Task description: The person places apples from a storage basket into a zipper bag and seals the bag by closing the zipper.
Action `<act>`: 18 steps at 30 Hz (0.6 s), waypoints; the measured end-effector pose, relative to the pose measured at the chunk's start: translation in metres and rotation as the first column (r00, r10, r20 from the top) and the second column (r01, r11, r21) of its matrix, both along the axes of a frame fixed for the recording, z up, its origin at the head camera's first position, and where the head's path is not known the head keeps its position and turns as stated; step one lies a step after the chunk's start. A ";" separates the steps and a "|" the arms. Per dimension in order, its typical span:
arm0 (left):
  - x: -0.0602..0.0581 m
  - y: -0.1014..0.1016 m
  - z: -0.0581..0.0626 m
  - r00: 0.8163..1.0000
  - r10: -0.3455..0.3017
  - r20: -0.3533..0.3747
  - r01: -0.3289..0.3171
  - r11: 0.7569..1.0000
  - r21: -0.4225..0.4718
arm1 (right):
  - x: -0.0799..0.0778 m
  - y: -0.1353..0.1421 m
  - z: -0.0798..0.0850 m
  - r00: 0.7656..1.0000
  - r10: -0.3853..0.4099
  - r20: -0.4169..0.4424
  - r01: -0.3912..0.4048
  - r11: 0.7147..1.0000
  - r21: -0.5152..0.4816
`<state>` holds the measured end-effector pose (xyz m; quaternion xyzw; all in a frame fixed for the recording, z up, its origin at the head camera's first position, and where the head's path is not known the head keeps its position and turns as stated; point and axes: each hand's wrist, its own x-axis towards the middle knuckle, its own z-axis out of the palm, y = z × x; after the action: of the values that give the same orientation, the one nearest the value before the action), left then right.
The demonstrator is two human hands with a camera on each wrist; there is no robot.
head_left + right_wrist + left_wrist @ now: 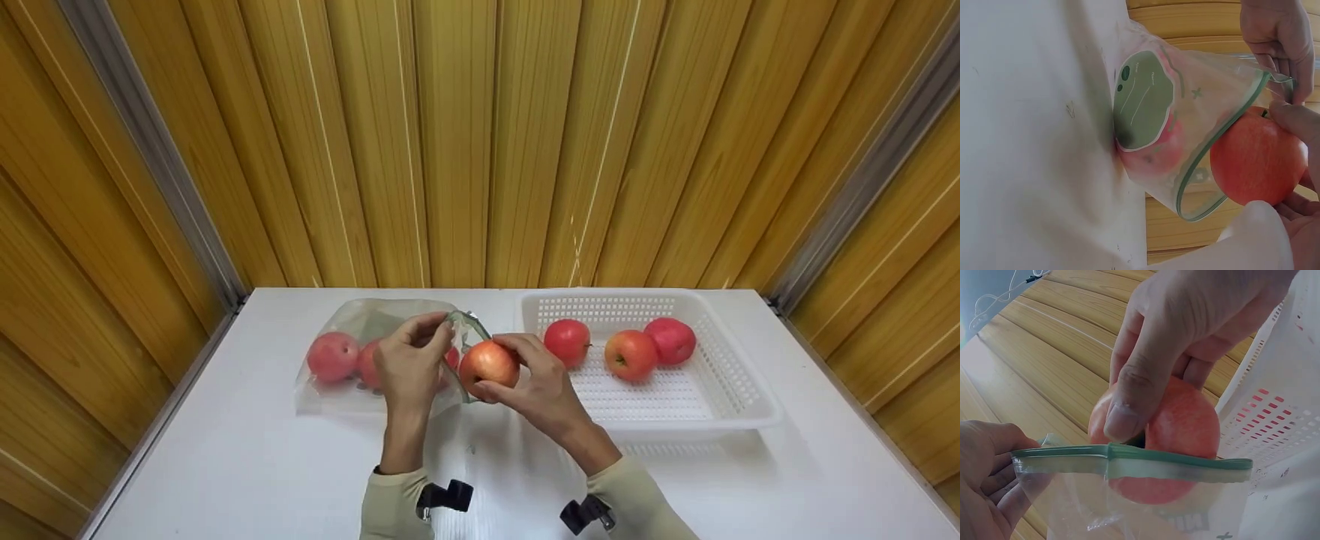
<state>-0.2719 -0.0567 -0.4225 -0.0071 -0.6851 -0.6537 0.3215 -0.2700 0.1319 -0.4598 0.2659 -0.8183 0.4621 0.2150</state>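
A clear zip bag [1196,95] with a green seal lies on the table, its mouth spread toward the right. Several red apples [332,358] show through its film. My left hand [411,360] pinches the upper edge of the mouth between thumb and fingers. An orange-red apple [487,367] is gripped in my right hand [536,382], thumb on one side and fingers on the other. In the left wrist view the lower part of this apple [1151,489] shows behind the bag's film, just past the green rim.
To the right stands a white perforated plastic basket [739,375] with three apples [630,355] inside. Both rest on a white table [247,465], backed by yellow wood-patterned panels [457,150]. Dark straps with small cameras [450,496] sit on both wrists.
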 end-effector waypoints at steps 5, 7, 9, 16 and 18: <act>0.001 0.001 0.000 1.000 0.005 0.015 -0.005 1.000 -0.003 | 0.002 -0.004 0.000 1.000 0.004 0.010 -0.004 1.000 0.026; 0.000 0.000 0.000 1.000 0.006 0.012 -0.005 1.000 -0.005 | 0.002 -0.005 0.001 1.000 0.005 0.005 -0.006 0.999 0.035; 0.000 0.000 0.000 1.000 0.005 0.006 -0.005 1.000 -0.004 | 0.002 -0.006 0.000 1.000 0.004 -0.005 -0.004 0.999 0.050; 0.000 0.000 -0.001 1.000 -0.018 0.008 0.018 1.000 0.017 | 0.003 -0.009 -0.002 0.999 0.020 -0.041 -0.017 0.997 0.077; 0.000 0.000 0.000 1.000 -0.025 0.010 0.025 0.999 0.022 | 0.002 -0.011 -0.002 0.998 0.027 -0.048 -0.023 0.997 0.076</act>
<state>-0.2716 -0.0564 -0.4228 -0.0089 -0.6793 -0.6651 0.3101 -0.2677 0.1214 -0.4622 0.2954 -0.8262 0.4268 0.2190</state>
